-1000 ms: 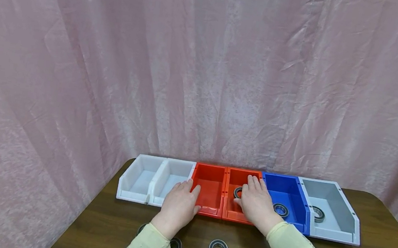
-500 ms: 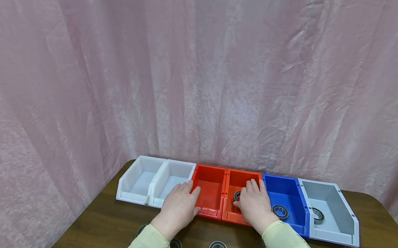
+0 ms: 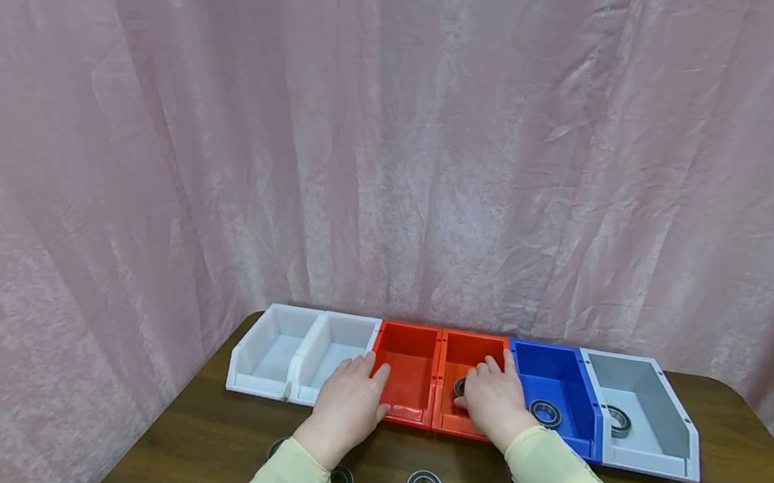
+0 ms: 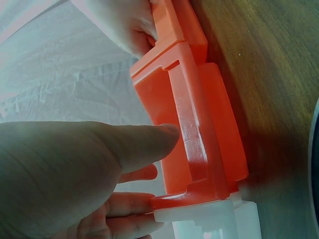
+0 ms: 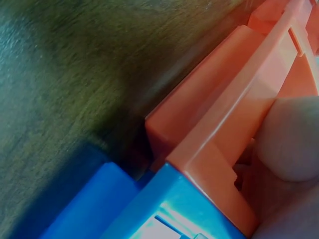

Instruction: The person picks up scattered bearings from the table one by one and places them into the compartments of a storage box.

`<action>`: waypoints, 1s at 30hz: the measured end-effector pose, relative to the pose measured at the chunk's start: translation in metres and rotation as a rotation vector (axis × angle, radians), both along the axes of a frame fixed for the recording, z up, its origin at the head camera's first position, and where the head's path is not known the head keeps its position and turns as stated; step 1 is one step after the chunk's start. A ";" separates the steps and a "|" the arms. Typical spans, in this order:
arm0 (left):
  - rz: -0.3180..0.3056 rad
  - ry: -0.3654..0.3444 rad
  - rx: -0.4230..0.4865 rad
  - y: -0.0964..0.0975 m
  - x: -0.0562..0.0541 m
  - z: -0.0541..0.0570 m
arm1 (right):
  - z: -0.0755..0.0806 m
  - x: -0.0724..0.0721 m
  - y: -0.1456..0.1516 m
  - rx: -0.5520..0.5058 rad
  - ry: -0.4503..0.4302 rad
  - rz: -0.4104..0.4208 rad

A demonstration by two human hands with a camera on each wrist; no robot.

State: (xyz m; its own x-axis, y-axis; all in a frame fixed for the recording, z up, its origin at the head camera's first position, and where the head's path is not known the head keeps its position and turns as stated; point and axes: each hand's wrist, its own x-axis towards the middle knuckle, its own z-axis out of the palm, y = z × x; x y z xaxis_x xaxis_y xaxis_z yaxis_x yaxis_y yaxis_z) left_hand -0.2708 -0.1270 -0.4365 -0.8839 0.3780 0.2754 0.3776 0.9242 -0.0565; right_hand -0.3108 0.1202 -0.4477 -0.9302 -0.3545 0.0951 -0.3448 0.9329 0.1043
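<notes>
Dark, round metal bearing (image 3: 458, 387) sat beside my right hand (image 3: 494, 398); fingers had curled, suggesting handling, though couldn't tell grip; left hand (image 3: 346, 403) lay relaxed.

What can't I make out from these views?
Head: whether the right hand grips the ring in the red bin; the hand partly covers it.
Head: two rings, each partly behind the left sleeve.
Left wrist: a dark object, cut off by the right edge.
Right wrist: rest of the hand, cut off likewise.

A shiny pink curtain (image 3: 402, 129) hangs in creased folds before me, behind a brown, wood-grained worktop (image 3: 756, 449) with rounded far corners.
</notes>
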 end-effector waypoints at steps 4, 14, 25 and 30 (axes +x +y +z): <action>-0.001 0.004 -0.002 0.000 0.001 0.000 | 0.003 0.000 -0.003 0.003 -0.029 -0.014; 0.002 0.012 -0.007 0.000 0.000 0.000 | 0.001 -0.001 -0.003 0.016 -0.014 -0.012; 0.001 0.012 -0.013 0.000 0.001 0.001 | 0.001 -0.001 -0.005 0.018 -0.008 -0.020; 0.007 0.010 -0.020 0.000 0.001 0.000 | -0.001 -0.004 -0.006 0.027 -0.008 -0.034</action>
